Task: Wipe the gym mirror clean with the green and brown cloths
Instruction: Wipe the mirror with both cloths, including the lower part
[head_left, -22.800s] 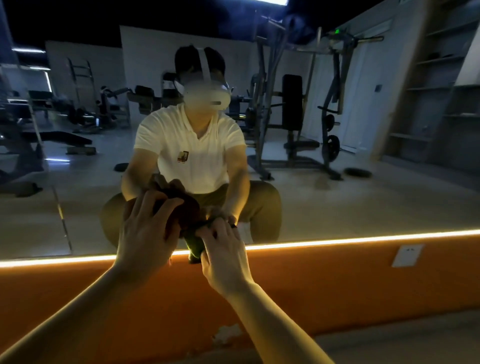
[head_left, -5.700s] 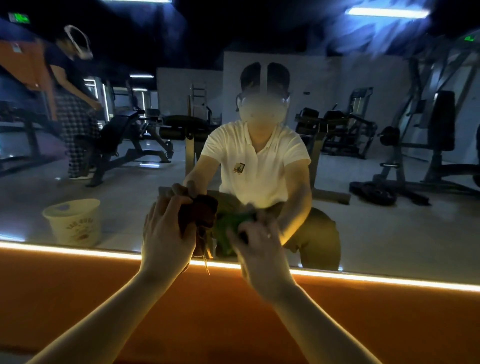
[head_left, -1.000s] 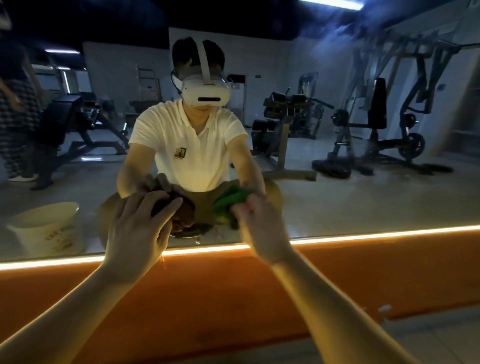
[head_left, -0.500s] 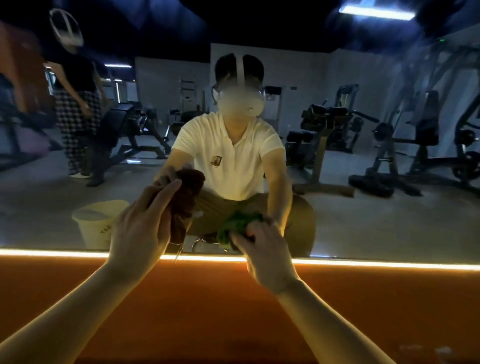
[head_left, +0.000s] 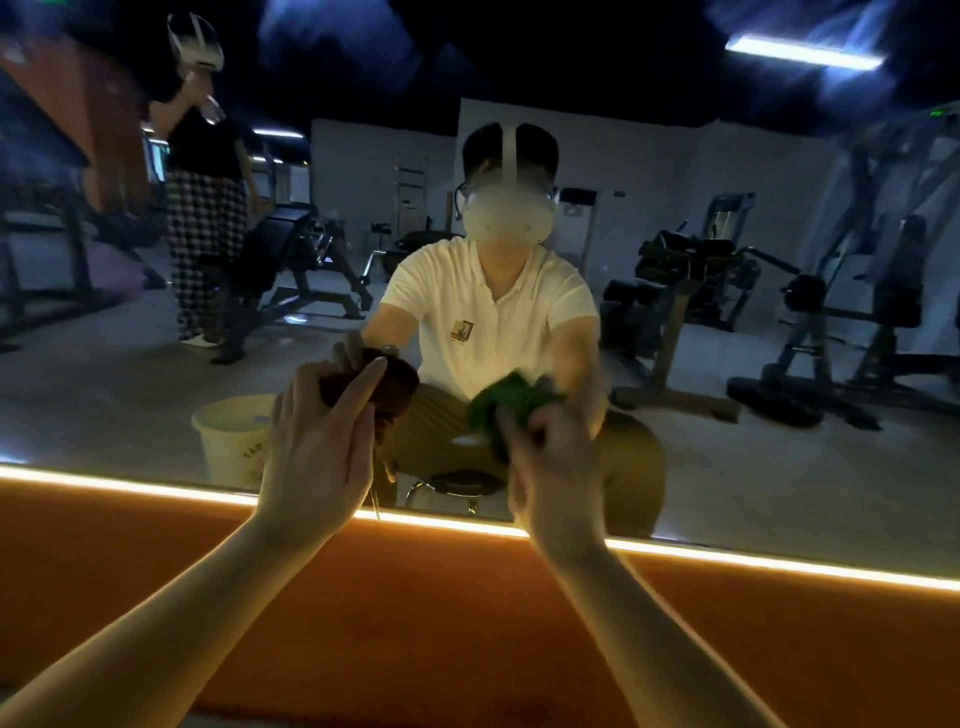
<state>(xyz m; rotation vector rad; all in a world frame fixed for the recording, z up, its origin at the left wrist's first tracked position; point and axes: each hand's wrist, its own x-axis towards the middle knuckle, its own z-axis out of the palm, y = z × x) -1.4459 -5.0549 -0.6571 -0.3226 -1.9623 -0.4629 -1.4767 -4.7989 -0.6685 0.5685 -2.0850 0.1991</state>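
Note:
The gym mirror (head_left: 727, 457) fills the upper view above a glowing light strip (head_left: 779, 564). My left hand (head_left: 317, 452) presses a bunched brown cloth (head_left: 395, 384) flat against the glass, fingers spread over it. My right hand (head_left: 556, 467), blurred, holds a crumpled green cloth (head_left: 506, 402) against the mirror to the right of the brown one. Both cloths sit low on the glass, a little above the strip. A loose thread of the brown cloth hangs down below my left hand.
Below the mirror runs an orange wall band (head_left: 467, 623). Reflected in the glass: a cream bucket (head_left: 228, 436), a round stool (head_left: 457, 486), weight machines (head_left: 841, 322), a bench (head_left: 291, 260) and a standing person in checked trousers (head_left: 205, 223).
Both hands have risen on the glass; the brown cloth moved up and right, the green cloth up and right with motion blur. My head has come closer, and the view has shifted slightly.

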